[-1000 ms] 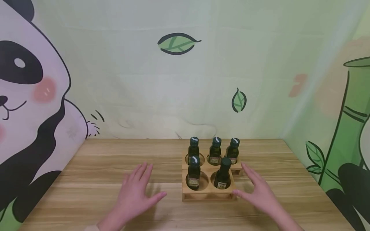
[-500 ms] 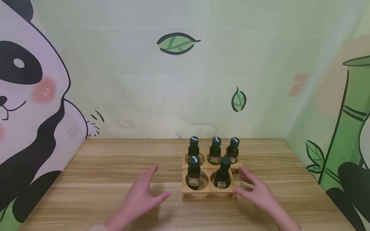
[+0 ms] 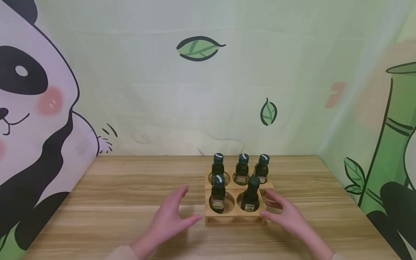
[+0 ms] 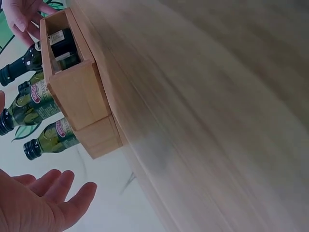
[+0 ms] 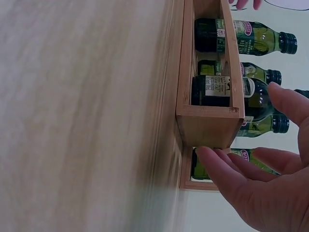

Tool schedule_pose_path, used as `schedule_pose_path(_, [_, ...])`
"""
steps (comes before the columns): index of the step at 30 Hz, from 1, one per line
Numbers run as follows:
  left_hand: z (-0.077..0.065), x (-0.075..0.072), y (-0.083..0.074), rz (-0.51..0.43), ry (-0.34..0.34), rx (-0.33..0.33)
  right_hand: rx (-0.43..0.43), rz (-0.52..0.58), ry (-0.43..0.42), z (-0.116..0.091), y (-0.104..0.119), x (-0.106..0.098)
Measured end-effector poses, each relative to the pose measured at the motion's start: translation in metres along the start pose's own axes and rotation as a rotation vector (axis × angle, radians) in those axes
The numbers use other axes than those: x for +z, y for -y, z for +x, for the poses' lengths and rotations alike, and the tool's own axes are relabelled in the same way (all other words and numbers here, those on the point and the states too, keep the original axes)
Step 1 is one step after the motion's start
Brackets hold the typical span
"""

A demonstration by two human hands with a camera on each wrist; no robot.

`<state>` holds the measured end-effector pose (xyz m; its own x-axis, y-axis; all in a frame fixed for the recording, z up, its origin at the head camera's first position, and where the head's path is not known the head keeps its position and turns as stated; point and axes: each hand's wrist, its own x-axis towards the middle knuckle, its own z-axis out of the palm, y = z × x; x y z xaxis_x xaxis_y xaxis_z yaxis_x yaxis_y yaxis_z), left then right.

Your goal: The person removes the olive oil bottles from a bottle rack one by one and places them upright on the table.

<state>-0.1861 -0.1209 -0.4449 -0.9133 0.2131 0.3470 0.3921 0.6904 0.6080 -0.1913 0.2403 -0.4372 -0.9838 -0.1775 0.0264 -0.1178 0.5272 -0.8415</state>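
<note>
A light wooden bottle rack (image 3: 232, 214) stands on the table, right of the middle in the head view. Two small dark green bottles, one at front left (image 3: 218, 196) and one at front right (image 3: 250, 196), sit in its front holes. Three more fill the back row, including a middle bottle (image 3: 241, 172). My left hand (image 3: 169, 218) hovers left of the rack, thumb and fingers spread, palm facing it. At the other end, my right hand (image 3: 287, 215) has its thumb tip at the front right corner and its fingers along the side, as the right wrist view shows of its fingers (image 5: 217, 169).
The wood-grain table (image 3: 130, 173) reaches back to a printed cloth backdrop (image 3: 146, 90) with a panda, leaves and bamboo. The rack's back section juts out slightly farther right than the front one.
My left hand has moved right, closer to the rack, and turned its palm inward. My right hand has shifted slightly left toward the rack's end. The rack and bottles stay in place.
</note>
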Motion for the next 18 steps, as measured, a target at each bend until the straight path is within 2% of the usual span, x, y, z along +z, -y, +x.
schedule_pose_path(11, [0.012,0.011,-0.008,-0.043,0.002,0.021,-0.015,0.027,0.033,0.005,-0.003,0.002])
schedule_pose_path(18, [0.021,0.014,-0.014,-0.078,-0.009,0.028,-0.03,0.003,0.035,0.005,-0.004,0.003])
